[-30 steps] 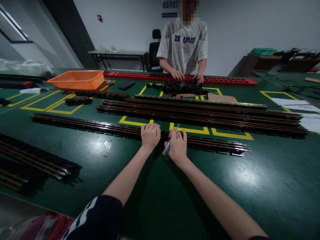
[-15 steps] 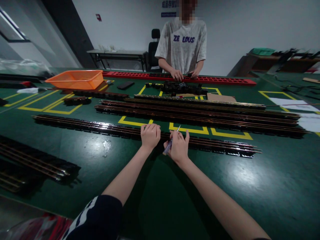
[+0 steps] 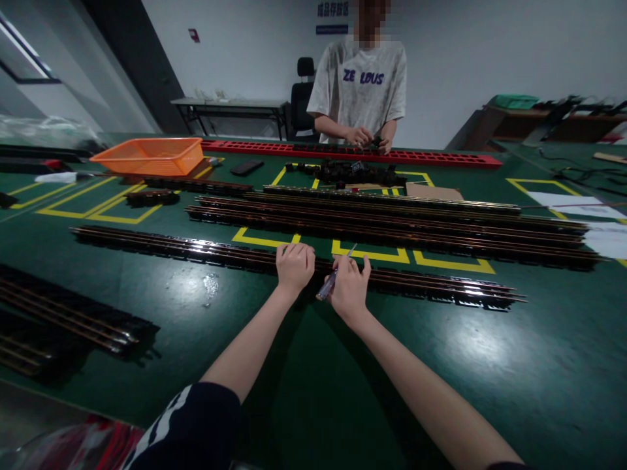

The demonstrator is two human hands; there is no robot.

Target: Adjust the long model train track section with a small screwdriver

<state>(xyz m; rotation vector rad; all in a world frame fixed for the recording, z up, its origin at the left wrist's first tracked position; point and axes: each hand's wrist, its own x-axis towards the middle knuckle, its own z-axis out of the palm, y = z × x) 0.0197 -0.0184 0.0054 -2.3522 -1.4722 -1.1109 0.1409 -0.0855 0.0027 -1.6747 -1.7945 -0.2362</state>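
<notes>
Left hand point(image 3: 294, 269) reaching forward, forearm slanting inward, back of hand up, fingers curling down and closing on the black strip point(image 3: 196, 250). Right hand point(image 3: 350, 284) angling in just beside it, fingers bending around a slim tool point(image 3: 326, 287), clamping it over the same strip; clear handle pointing back toward the wearer, thin metal shaft poking out beyond the fingers. Strip lying beneath both hands, extending past each side; long, narrow, glossy, copper-coloured rods running lengthwise, rod tips jutting from the end beyond the right hand. More rodded strips point(image 3: 392, 225) resting just beyond the hands. Orange basket point(image 3: 147, 156) sitting farther out, left of the left hand. Co-worker point(image 3: 362, 91) standing opposite, handling a small dark part, shirt reading "ZE LOUS". Wall sign point(image 3: 332, 10) behind showing "成品存放区".
</notes>
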